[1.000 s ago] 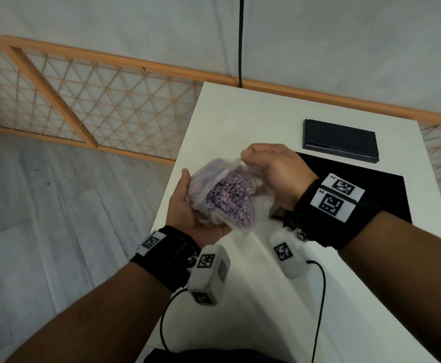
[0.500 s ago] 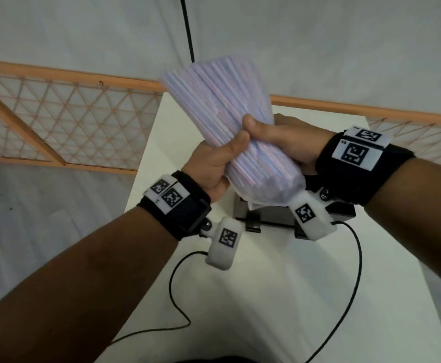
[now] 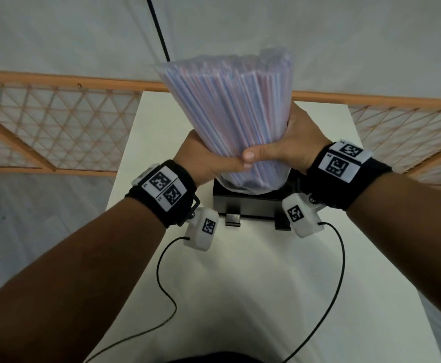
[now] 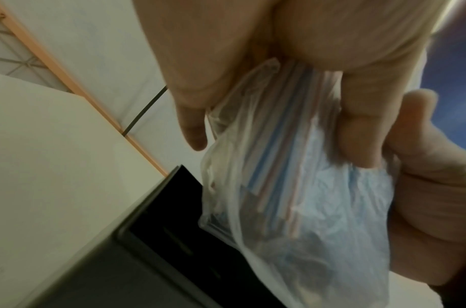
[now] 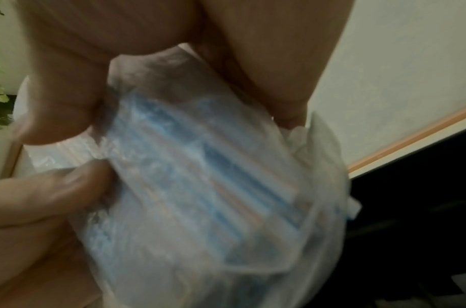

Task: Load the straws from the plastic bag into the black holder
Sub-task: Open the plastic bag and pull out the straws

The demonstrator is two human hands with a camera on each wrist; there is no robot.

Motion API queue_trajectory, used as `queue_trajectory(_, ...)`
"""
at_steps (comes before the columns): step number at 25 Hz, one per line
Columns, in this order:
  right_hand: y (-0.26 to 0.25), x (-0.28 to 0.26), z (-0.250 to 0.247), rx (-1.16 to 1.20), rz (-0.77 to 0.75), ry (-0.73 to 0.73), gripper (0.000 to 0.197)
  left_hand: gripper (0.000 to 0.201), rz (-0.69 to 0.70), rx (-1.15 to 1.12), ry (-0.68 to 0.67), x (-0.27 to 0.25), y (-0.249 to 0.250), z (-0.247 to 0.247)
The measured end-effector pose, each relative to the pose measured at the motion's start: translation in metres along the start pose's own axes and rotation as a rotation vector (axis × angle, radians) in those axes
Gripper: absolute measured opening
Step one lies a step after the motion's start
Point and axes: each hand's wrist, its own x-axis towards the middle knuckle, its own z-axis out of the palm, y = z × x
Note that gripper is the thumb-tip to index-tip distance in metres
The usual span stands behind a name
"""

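A clear plastic bag (image 3: 229, 113) full of red, blue and white straws stands upright, its lower end hanging just above the open black holder (image 3: 245, 205) on the white table (image 3: 240, 284). My left hand (image 3: 203, 158) grips the bag's lower part from the left and my right hand (image 3: 287, 150) grips it from the right, thumbs meeting in front. In the left wrist view the bag (image 4: 292, 187) hangs over the holder's rim (image 4: 147, 218). The right wrist view shows the crumpled bag (image 5: 213, 198) close up between my fingers.
An orange lattice fence (image 3: 57, 121) runs behind the table, with a grey wall above it. A black cable (image 3: 159, 24) hangs down the wall. Two black wrist-camera cables (image 3: 161, 271) trail over the near part of the table.
The bag was turned from lying in my hands to standing upright, then lowered toward the holder. My view shifted so the holder now sits directly under the bag.
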Motion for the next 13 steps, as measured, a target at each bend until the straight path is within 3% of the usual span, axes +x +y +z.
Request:
queue_trajectory(5, 0.015, -0.006, 0.003, -0.014, -0.039, 0.1, 0.086, 0.088, 0.005, 0.063, 0.03, -0.002, -0.001, 0.003)
queue_trajectory(10, 0.028, -0.011, 0.003, -0.045, -0.083, 0.104, 0.087, 0.081, 0.002, 0.086, 0.045, -0.004, -0.009, 0.009)
queue_trajectory(13, 0.036, -0.009, 0.002, -0.086, -0.101, 0.115, 0.092, 0.086, -0.006, 0.121, 0.055, -0.001, -0.017, 0.008)
